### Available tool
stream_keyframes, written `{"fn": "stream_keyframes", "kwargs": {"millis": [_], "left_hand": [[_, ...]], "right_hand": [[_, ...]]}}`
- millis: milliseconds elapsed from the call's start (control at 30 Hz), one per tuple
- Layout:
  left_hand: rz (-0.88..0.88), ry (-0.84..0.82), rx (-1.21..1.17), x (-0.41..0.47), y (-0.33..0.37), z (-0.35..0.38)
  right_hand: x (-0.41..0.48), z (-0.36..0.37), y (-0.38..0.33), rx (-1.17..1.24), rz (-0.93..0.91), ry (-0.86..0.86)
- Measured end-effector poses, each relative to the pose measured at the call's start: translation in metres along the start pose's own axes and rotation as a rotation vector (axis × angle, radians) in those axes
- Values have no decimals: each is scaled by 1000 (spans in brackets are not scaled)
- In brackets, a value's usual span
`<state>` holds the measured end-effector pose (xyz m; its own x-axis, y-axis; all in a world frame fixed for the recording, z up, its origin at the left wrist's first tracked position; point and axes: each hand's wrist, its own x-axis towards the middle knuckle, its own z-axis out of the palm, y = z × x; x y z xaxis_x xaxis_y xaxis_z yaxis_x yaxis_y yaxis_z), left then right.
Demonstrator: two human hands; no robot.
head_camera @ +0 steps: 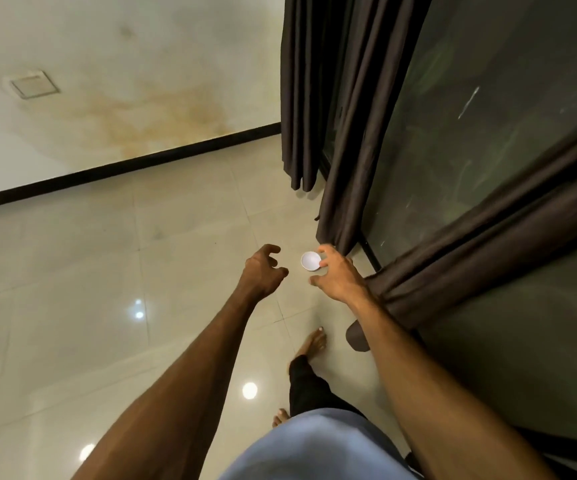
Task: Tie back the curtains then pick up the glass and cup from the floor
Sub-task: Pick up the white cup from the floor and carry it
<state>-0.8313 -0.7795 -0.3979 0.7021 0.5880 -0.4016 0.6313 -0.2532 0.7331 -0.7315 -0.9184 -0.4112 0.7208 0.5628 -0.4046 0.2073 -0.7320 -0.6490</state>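
As both arms reach down toward the tiled floor [72, 254], the head view has the right hand [337, 273] just beside the white cup [309, 260], fingers spread and gripping nothing yet. The cup stands upright on the floor near a curtain hem. The left hand [263, 270] hovers apart from the cup, fingers loosely curled and empty. The near curtain [470, 258] looks bunched, so it's likely tied back. The far curtain [311, 98] hangs straight. No glass is in view. Cup pickup is starting, and the glass is still to do.

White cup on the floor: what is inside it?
The white cup shows only a bare white inside and looks empty. The right hand covers part of its rim, hiding that bit.
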Motion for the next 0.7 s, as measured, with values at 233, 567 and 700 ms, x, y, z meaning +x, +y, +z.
{"fn": "stream_keyframes", "kwargs": {"millis": [233,567,700], "left_hand": [[-22,-120,88,109,11,-7],[-13,-324,210,246,4,11],[33,-416,269,305,-20,31]], "right_hand": [[98,-5,7,8,171,0],[201,4,14,36,339,-32],[242,29,34,82,411,-10]]}}
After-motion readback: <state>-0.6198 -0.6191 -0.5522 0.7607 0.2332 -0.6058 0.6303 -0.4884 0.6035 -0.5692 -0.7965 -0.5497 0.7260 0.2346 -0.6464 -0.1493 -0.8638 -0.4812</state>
